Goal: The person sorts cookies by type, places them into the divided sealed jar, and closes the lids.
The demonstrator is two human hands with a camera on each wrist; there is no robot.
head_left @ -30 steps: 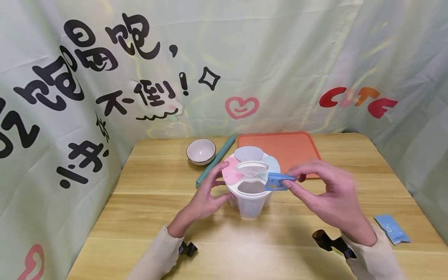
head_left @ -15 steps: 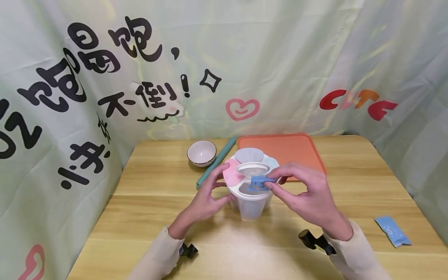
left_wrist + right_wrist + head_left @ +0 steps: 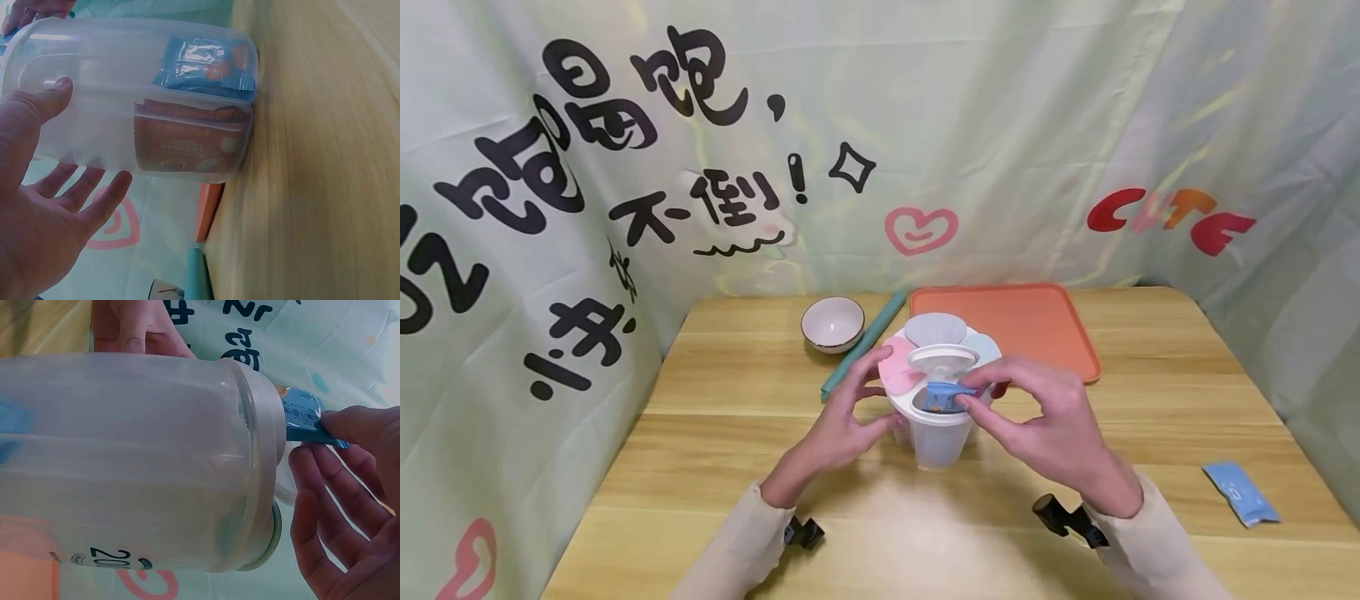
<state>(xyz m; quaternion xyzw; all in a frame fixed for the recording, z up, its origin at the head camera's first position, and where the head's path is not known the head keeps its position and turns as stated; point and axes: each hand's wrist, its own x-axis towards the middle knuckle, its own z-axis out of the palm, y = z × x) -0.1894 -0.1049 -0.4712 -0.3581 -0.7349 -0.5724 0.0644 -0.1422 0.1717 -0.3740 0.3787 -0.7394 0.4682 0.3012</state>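
Note:
A clear plastic storage container (image 3: 938,446) with pink, blue and grey flip lids stands on the table, its front white lid (image 3: 942,358) raised. My left hand (image 3: 842,433) grips its side, thumb and fingers on opposite faces. Between thumb and fingers, my right hand (image 3: 1052,429) pinches a small blue snack packet (image 3: 937,395). That packet's lower end dips into the mouth of the front compartment, as the right wrist view also shows. Through the wall in the left wrist view, another blue packet (image 3: 206,65) and a brown packet (image 3: 187,140) lie at the bottom of separate compartments.
A loose blue packet (image 3: 1241,493) lies on the table at the right. Behind the container are a white bowl (image 3: 832,323), a teal roll (image 3: 863,347) and an orange tray (image 3: 1022,321). A printed curtain (image 3: 1015,125) hangs along the table's back.
My right hand has moved left and brought the blue packet from beside the container into the open compartment's mouth. The left hand has kept its grip in place.

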